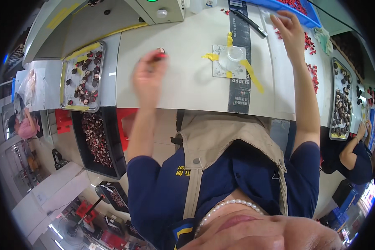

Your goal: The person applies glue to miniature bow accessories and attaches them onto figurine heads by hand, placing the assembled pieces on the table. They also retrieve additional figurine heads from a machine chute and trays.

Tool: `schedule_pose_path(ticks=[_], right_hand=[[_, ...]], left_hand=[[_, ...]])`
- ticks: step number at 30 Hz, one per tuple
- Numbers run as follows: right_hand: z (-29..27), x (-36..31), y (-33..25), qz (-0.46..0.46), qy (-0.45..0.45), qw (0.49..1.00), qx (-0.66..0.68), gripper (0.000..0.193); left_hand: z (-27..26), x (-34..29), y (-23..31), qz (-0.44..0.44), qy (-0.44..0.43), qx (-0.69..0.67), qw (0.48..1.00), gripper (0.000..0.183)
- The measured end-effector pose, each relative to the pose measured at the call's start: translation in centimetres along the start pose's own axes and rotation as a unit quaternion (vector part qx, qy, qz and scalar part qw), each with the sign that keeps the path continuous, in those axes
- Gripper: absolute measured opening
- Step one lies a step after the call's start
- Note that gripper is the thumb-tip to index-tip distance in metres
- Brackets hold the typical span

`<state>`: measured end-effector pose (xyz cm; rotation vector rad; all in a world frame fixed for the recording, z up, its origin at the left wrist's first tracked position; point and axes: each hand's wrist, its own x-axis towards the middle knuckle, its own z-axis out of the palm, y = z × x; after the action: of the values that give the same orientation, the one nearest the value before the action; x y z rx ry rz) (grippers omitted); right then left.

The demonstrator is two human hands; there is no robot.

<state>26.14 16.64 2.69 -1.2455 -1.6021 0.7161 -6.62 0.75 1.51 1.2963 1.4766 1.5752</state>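
Observation:
My left hand (149, 77), smeared by motion, is raised over the left part of the pale worktop with its fingers closed on a small round dark-and-white part (161, 50). A bit of red shows at the same fingertips. My right hand (291, 31) reaches to the far right, close to the blue tray (314, 20) of small red pieces. Its fingers are apart and I see nothing in them. Between the hands, a clear round cup-like fixture (233, 56) sits on a square plate (218, 71) held by yellow tape.
A black pen-like tool (254, 26) lies beyond the fixture. Scattered red pieces (312, 77) lie along the right side. Metal trays of dark round parts stand left (98, 100) and right (334, 129). A black bin (118, 160) is below left; co-workers sit at both sides.

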Motion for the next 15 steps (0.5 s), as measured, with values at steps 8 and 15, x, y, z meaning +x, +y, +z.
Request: schedule_pose_path(ticks=[8, 15], right_hand=[[-1.5, -0.5, -0.5, -0.048, 0.009, 0.989, -0.14, 0.024], [-8.7, -6.1, 0.6, 0.022, 0.097, 0.992, -0.073, 0.024]], left_hand=[[-16.1, 6.3, -3.0, 0.07, 0.202, 0.471, 0.856, 0.025], [-4.3, 5.3, -0.8, 0.104, -0.064, 0.432, 0.894, 0.025]])
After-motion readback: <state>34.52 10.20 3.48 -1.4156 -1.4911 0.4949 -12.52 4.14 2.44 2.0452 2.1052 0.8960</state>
